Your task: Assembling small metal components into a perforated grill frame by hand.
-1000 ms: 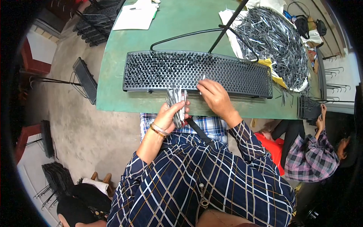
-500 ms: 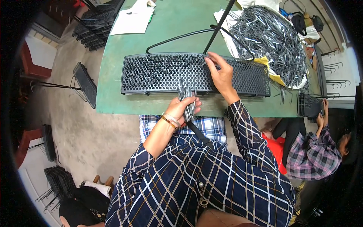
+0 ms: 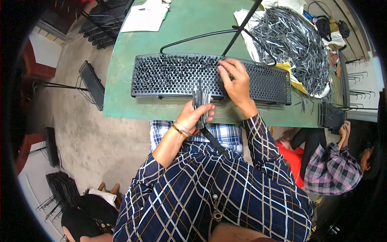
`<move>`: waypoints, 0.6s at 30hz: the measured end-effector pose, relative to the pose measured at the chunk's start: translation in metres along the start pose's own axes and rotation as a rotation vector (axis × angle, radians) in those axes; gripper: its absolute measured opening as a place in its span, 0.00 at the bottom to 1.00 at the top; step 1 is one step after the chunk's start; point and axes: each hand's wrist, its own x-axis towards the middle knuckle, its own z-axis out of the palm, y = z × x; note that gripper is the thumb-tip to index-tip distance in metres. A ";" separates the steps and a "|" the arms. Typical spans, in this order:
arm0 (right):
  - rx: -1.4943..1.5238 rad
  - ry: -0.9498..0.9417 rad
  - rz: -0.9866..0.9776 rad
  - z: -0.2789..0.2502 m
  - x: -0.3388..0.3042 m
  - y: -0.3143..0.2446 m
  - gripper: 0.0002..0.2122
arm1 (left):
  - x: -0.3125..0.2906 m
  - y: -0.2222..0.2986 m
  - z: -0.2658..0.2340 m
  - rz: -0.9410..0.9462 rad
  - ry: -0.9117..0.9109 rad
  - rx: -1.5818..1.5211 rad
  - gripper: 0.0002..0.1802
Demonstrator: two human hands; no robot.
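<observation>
A long black plate full of round holes (image 3: 209,76) lies across the table in front of me, joined at its far edge to a black rod frame (image 3: 192,38). Dark tufts stick up from its left part, while the holes towards the right end look bare. My left hand (image 3: 192,115) is closed round a bundle of grey and black strips (image 3: 200,101), held upright just over the plate's near edge. Over the plate's middle, near its far edge, my right hand (image 3: 238,82) is closed with thumb and fingertips together; what they pinch is too small to make out.
A big heap of loose strips (image 3: 292,48) lies on white sacking at the table's right. White papers with a pen (image 3: 147,18) are at the far left of the green table (image 3: 129,109). A co-worker (image 3: 334,167) sits at right; more black racks (image 3: 92,84) stand on the floor.
The view has shifted slightly, so the table and plate sit a little farther right. My right hand stays at the plate's far edge with its fingers slightly more curled; my left still holds the bundle.
</observation>
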 end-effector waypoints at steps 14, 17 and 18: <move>0.609 -0.209 0.648 0.003 0.007 -0.010 0.09 | -0.001 -0.002 -0.008 -0.011 -0.065 0.064 0.07; 0.387 -0.043 0.464 0.011 0.009 -0.011 0.09 | 0.001 -0.002 -0.009 -0.043 -0.044 0.000 0.07; 0.389 -0.043 0.463 0.014 0.009 -0.011 0.09 | 0.002 -0.003 -0.010 -0.042 -0.043 0.000 0.07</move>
